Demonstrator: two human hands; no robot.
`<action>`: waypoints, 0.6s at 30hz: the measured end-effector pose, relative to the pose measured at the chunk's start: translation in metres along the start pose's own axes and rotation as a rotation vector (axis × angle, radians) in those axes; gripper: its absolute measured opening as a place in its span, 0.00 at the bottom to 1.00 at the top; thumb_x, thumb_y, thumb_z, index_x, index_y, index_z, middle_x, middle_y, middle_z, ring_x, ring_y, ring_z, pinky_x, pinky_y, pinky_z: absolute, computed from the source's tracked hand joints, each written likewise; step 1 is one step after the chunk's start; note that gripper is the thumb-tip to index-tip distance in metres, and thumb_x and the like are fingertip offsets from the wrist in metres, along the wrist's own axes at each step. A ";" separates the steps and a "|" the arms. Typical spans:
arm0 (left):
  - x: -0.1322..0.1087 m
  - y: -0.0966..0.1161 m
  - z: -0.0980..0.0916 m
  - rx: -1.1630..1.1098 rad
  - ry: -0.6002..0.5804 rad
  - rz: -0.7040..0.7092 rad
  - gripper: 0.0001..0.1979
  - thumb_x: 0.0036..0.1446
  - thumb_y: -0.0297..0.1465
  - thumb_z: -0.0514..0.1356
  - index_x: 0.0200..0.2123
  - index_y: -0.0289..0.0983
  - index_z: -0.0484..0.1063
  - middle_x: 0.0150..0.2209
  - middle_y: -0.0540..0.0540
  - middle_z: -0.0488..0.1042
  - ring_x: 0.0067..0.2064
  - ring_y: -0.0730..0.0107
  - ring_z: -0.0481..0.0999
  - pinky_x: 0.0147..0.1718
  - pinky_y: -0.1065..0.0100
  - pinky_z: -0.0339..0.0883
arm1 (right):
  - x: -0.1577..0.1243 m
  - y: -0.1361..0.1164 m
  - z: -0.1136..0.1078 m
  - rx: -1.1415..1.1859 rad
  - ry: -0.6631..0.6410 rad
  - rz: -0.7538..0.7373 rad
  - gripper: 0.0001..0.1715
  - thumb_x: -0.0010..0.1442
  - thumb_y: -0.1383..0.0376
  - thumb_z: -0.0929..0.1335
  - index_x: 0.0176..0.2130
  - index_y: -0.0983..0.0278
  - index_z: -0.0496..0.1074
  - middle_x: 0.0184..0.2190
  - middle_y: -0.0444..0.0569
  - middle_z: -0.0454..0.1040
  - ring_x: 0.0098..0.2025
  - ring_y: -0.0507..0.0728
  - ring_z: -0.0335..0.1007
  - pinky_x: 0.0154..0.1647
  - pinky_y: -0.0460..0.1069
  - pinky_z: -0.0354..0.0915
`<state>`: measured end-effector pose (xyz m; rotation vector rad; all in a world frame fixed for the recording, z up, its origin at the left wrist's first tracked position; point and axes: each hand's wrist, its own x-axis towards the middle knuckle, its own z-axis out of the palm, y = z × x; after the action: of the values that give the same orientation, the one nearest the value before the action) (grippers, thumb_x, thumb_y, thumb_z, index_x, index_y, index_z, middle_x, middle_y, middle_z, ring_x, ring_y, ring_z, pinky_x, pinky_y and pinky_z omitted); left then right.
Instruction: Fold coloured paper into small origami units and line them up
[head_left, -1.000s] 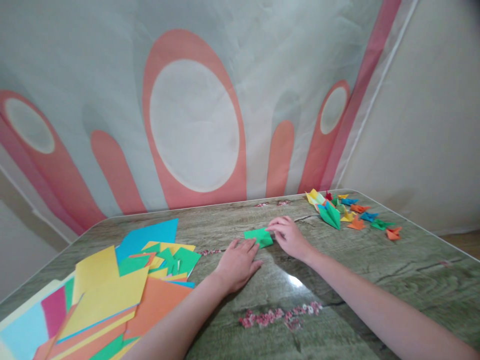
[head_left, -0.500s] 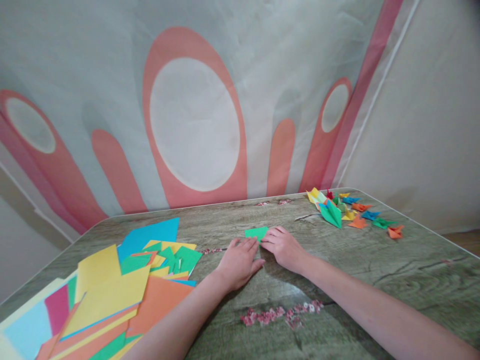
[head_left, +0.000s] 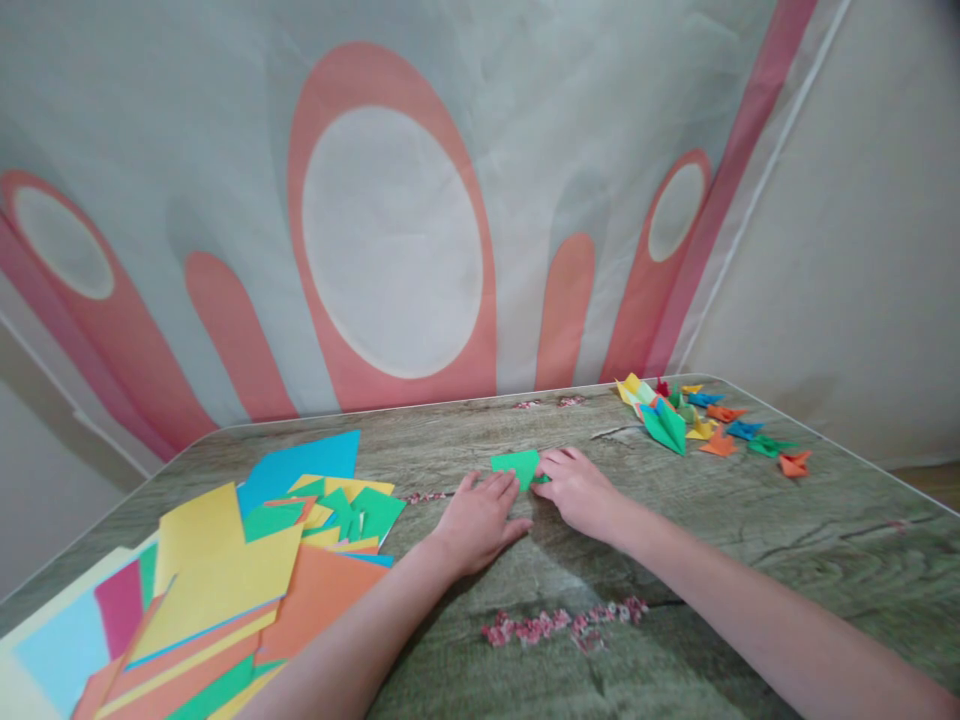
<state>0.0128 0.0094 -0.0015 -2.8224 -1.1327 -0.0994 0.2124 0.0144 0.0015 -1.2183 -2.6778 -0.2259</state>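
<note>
A small folded piece of green paper lies on the wood-patterned table, between my two hands. My left hand rests flat with its fingers stretched over the paper's lower left part. At the paper's right side, my right hand has its fingers bent and closed on the edge, where a bit of green shows at the fingertips. The fingers cover the paper's lower edge and right end.
At the left, a loose pile of coloured paper sheets reaches under my left forearm. Several small folded paper figures and a green paper plane sit at the back right. A printed backdrop stands behind the table.
My right hand has shifted slightly right along the paper's edge, and more of the paper's right side shows. My left hand stays on the paper. The view has tilted a little.
</note>
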 end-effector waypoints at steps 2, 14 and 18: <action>0.000 0.000 0.000 -0.003 -0.002 0.002 0.28 0.61 0.47 0.41 0.57 0.37 0.57 0.59 0.40 0.58 0.58 0.60 0.58 0.55 0.56 0.47 | -0.002 0.002 -0.004 -0.026 -0.042 0.030 0.10 0.59 0.68 0.63 0.34 0.62 0.75 0.36 0.51 0.72 0.45 0.59 0.60 0.42 0.53 0.50; -0.001 -0.001 -0.003 -0.003 0.003 0.025 0.26 0.61 0.46 0.42 0.58 0.41 0.56 0.59 0.41 0.58 0.58 0.60 0.59 0.55 0.56 0.47 | -0.007 0.023 -0.001 0.135 -0.059 0.124 0.15 0.52 0.75 0.64 0.29 0.59 0.76 0.37 0.47 0.74 0.44 0.57 0.64 0.41 0.51 0.54; -0.001 0.000 -0.004 -0.004 0.009 0.024 0.25 0.61 0.46 0.42 0.57 0.43 0.57 0.58 0.41 0.59 0.57 0.59 0.59 0.54 0.55 0.47 | -0.003 0.022 0.010 0.189 0.063 0.126 0.20 0.55 0.76 0.60 0.39 0.59 0.76 0.43 0.47 0.73 0.46 0.56 0.63 0.47 0.51 0.55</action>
<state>0.0120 0.0080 0.0022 -2.8359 -1.0981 -0.1122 0.2299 0.0289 -0.0077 -1.2907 -2.4925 0.0066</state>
